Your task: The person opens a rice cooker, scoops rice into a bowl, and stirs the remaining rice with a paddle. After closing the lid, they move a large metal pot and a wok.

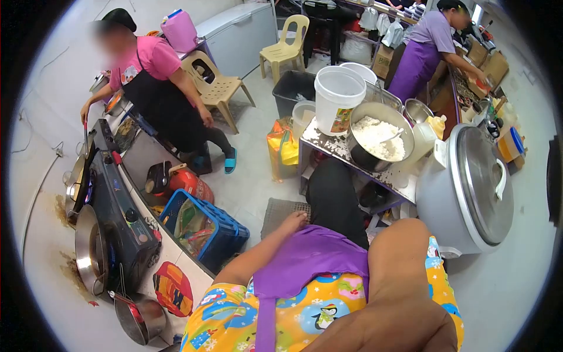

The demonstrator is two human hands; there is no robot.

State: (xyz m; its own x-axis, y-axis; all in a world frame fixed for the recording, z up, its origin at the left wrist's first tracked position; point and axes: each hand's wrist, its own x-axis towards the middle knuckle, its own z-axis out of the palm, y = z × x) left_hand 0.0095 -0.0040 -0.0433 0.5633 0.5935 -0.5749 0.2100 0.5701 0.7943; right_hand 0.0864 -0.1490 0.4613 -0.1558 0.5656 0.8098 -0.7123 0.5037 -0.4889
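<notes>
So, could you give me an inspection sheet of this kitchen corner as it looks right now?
Surface: small metal table, scattered with white rice grains.
Job's things: pot of cooked rice with a spoon in it; white bucket beside it; closed rice cooker at the right.
Clutter: blue crate, red gas cylinder and yellow bag on the floor.
Hands: left hand rests on the person's own black-trousered leg, holding nothing; right hand out of view, only the arm shows.
Cables: thin wire on the wall, far left.
Surroundings: person in pink by the stove; person in a purple apron at a far counter; plastic chairs.
</notes>
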